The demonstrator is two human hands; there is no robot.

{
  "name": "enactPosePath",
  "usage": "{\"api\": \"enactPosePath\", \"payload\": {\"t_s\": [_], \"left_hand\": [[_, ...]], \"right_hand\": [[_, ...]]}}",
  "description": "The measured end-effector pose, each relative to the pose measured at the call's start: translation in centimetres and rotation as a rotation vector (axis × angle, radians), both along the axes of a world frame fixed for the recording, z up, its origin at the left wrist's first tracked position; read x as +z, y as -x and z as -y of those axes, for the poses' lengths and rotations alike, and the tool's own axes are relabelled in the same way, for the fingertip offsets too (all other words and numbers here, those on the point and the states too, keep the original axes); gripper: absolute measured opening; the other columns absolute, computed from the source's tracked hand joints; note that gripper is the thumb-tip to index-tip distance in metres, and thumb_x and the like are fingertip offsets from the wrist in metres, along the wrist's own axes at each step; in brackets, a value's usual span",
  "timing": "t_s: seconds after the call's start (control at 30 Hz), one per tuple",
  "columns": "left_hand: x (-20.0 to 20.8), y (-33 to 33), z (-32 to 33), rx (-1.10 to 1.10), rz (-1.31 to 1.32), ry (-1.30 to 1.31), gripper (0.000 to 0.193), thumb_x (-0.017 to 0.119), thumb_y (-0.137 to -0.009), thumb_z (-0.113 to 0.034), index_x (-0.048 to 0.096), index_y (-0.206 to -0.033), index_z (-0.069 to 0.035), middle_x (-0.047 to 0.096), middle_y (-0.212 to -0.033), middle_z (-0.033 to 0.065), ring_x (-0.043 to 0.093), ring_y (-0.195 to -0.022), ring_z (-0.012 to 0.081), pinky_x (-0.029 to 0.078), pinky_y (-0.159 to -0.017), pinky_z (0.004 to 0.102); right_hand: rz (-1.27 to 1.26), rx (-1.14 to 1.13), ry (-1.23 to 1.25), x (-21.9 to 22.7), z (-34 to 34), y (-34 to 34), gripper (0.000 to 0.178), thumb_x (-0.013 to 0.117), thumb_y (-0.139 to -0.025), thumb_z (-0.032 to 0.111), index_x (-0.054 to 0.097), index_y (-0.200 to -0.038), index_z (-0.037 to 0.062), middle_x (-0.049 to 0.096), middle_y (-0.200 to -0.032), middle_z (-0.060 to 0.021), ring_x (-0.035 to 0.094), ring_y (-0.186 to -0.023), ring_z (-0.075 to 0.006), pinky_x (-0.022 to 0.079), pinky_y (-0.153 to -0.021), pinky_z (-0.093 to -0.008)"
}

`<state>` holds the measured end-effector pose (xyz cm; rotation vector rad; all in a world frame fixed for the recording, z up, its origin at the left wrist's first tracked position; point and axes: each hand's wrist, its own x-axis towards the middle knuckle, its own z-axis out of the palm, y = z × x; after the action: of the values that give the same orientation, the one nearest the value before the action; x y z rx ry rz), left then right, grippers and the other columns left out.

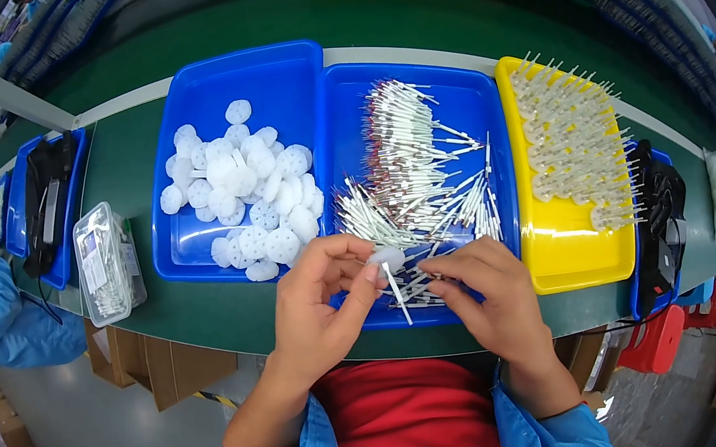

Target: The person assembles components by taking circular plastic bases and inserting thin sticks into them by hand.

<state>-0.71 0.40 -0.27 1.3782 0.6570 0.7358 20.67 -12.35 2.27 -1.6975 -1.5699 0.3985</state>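
My left hand (319,300) pinches a small white plastic disc (390,259) between thumb and fingertips. A thin white stick (399,297) hangs from the disc, pointing down. Close on the right, my right hand (492,291) has thumb and forefinger pressed together; what lies between them is too small to make out. Both hands are over the near edge of a blue tray (474,97) heaped with white sticks (402,146), many with dark red ends. Loose white perforated discs (241,181) fill part of another blue tray (249,70) to the left.
On the right, a yellow tray (571,269) holds rows of discs with sticks (565,139) standing up. A clear plastic box (109,263) sits left, near a blue tray with a black device (55,201). A co-worker in blue (5,303) sits far left; a red stool (656,340) stands below.
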Motion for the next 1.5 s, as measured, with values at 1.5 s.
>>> {"api": "enactPosePath", "payload": {"t_s": [1.5], "left_hand": [[0.7, 0.2, -0.4, -0.097, 0.020, -0.154, 0.029, 0.072, -0.102, 0.012, 0.076, -0.130, 0.003, 0.069, -0.127, 0.0127, 0.075, -0.117, 0.0197, 0.068, -0.098, 0.0318]], "right_hand": [[-0.432, -0.079, 0.098, -0.4, 0.5, 3.0, 0.017, 0.081, -0.106, 0.004, 0.080, -0.122, -0.0024, 0.083, -0.096, -0.0157, 0.077, -0.074, -0.0189, 0.059, -0.067, -0.0299]]}}
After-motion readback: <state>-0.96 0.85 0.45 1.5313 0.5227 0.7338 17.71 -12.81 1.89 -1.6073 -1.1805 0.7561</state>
